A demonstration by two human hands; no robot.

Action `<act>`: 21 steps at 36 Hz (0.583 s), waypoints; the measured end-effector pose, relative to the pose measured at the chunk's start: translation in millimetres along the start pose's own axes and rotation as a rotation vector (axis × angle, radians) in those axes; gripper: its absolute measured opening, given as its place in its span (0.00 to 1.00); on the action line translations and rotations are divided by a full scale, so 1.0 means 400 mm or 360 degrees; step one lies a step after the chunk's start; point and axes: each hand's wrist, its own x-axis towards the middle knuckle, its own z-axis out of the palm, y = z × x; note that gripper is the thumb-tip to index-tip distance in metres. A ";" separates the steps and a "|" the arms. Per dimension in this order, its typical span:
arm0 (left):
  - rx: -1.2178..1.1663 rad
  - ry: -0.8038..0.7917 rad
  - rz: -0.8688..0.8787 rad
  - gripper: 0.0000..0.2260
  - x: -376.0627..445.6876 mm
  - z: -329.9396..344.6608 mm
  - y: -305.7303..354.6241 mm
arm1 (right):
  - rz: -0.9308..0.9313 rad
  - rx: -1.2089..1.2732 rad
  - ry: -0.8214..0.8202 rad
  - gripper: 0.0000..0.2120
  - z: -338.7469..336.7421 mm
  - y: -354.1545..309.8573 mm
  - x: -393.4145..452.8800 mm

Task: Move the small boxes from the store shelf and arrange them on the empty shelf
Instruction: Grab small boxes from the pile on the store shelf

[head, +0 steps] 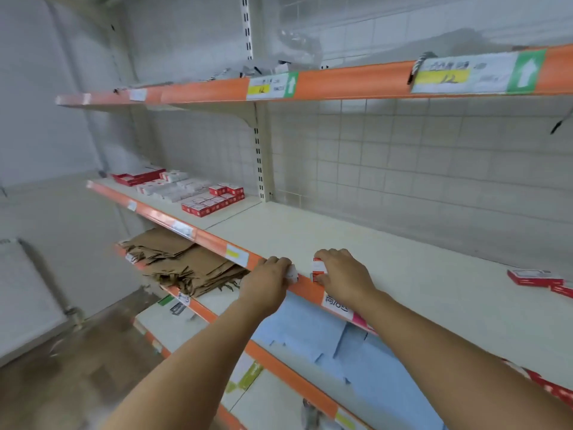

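Note:
My right hand grips a small red and white box at the front edge of the cream shelf. Close beside it, my left hand holds another small white box, mostly hidden by the fingers, over the orange shelf lip. Several red and white small boxes lie grouped on the left section of the same shelf level. Two more red boxes lie flat on the shelf at the far right.
An upper shelf with orange edge and price labels runs overhead. Below, brown paper bags and blue sheets lie on lower shelves. A slotted upright post divides the two shelf sections. Floor lies at lower left.

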 end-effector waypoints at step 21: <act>0.0061 0.0046 -0.0595 0.19 -0.170 -0.136 -0.777 | -0.0504 0.0123 -0.0123 0.19 0.272 -0.753 0.304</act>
